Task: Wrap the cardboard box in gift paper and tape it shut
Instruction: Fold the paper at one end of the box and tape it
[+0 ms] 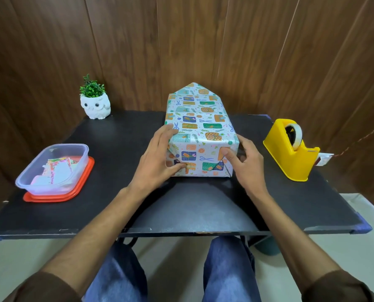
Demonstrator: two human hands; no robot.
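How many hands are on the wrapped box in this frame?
2. The left hand holds the box's near left corner; the right hand presses its near face, on the right.
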